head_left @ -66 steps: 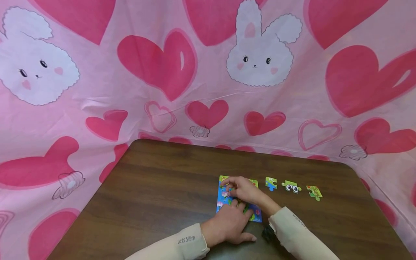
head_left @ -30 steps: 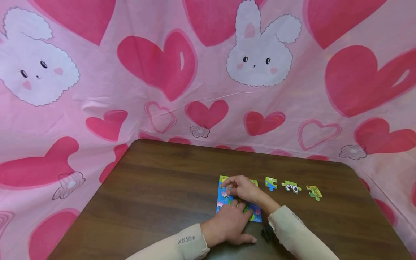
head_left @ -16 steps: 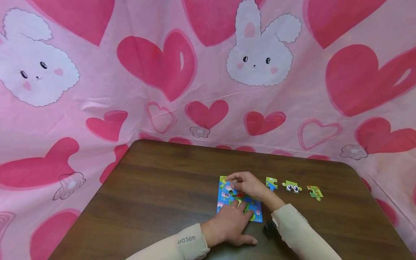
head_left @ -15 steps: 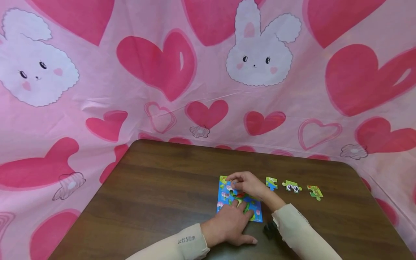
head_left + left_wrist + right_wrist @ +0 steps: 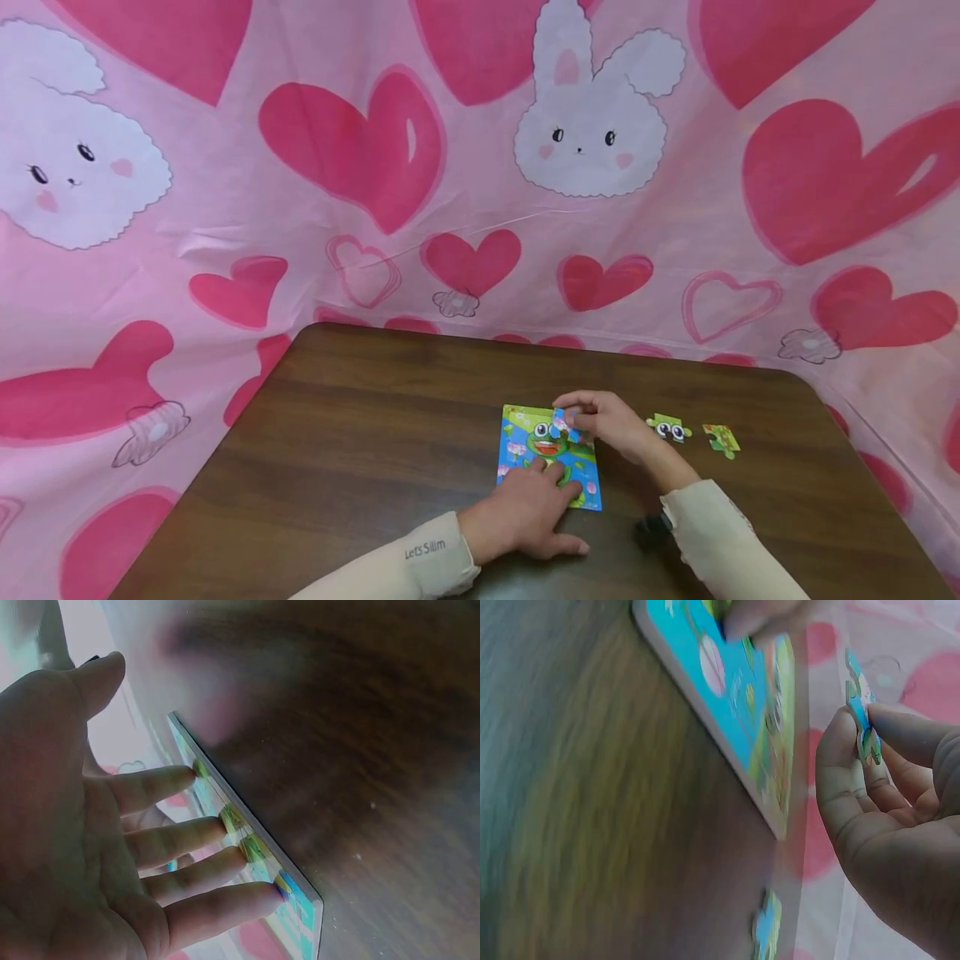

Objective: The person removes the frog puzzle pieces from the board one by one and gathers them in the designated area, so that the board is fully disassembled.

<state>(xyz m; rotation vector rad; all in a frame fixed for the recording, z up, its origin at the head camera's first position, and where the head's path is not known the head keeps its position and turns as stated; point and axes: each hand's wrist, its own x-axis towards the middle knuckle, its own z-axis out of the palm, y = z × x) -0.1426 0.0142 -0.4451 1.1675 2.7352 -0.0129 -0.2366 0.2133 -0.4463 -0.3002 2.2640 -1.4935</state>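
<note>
My left hand (image 5: 525, 512) lies with its fingers spread on the lower part of a frog puzzle board (image 5: 591, 471). In the left wrist view its straight fingertips (image 5: 262, 898) touch the board's printed face at the edge. My right hand (image 5: 618, 423) pinches a blue jigsaw puzzle piece (image 5: 561, 425) between thumb and fingers, over the board's upper right. The right wrist view shows that piece (image 5: 861, 712) held edge-on, off the board. Part of the frog's face, with one eye and a red mouth, shows between my hands.
Right of the board lie a loose piece with two eyes (image 5: 669, 428) and a green piece (image 5: 722, 439). Another loose piece (image 5: 766, 926) shows in the right wrist view, hidden behind my right hand in the head view. A heart-and-rabbit cloth (image 5: 480, 192) hangs behind the brown table (image 5: 360, 433).
My right hand has lifted the blue piece off the board's upper left and carried it rightward, uncovering the frog's face. My left hand has stayed in place on the board.
</note>
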